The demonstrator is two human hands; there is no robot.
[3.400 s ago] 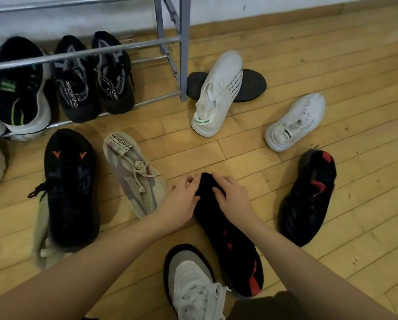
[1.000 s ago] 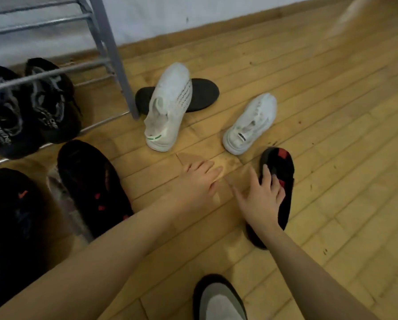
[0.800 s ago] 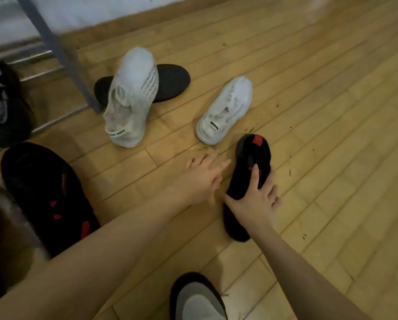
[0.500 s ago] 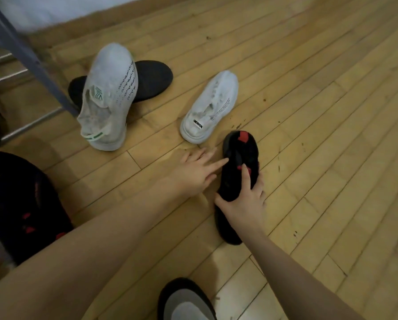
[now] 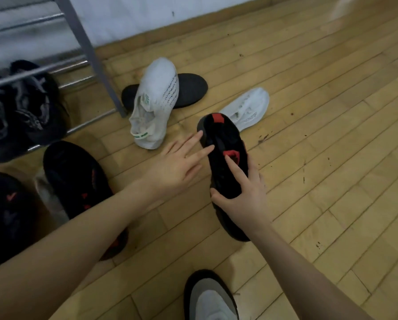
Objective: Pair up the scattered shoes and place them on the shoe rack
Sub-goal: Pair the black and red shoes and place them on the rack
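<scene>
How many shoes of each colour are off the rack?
Black shoes: 4, some with red marks, one gripped by the right hand
White shoes: 2
Grey-and-white shoe: 1
Pale shoe, mostly hidden: 1
Total: 8

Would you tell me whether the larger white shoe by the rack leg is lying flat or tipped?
Tipped: the larger white shoe leans across a dark shoe, its toe raised.
</scene>
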